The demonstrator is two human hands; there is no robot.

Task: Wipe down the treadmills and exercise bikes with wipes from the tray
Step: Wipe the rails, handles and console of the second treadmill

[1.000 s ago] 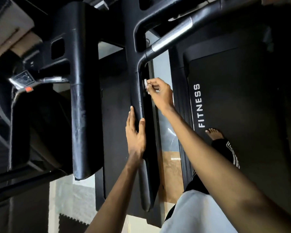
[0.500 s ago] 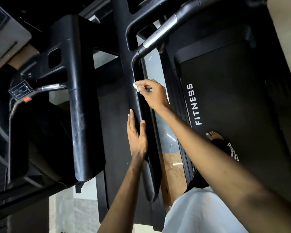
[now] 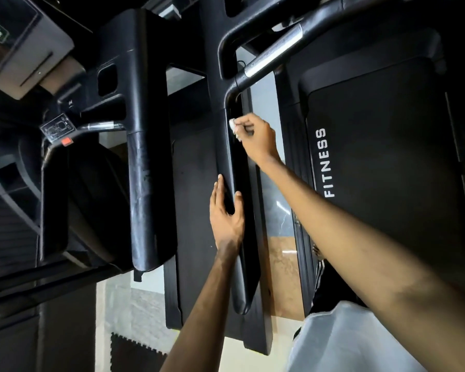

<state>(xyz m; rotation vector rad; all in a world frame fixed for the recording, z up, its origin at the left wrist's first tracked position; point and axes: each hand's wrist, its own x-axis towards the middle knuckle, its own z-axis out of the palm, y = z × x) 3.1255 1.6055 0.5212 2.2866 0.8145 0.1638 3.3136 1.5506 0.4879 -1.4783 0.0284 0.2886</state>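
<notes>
Wiping looks only partly done: the right hand [image 3: 255, 138] pinches a small white wipe [image 3: 232, 124] against the treadmill handrail [image 3: 242, 277], just below its bend. The left hand [image 3: 226, 213] rests lower on that handrail, fingers straight. The handrail's long axis runs away from the person, with its rounded free end nearest them. Other machines likely remain.

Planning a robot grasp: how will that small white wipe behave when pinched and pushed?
Probably soft and floppy: the wipe sits crumpled into a wad in the right hand. Likely light, as a few fingers pinch it. It may bunch when rubbed along the black rail.
</notes>
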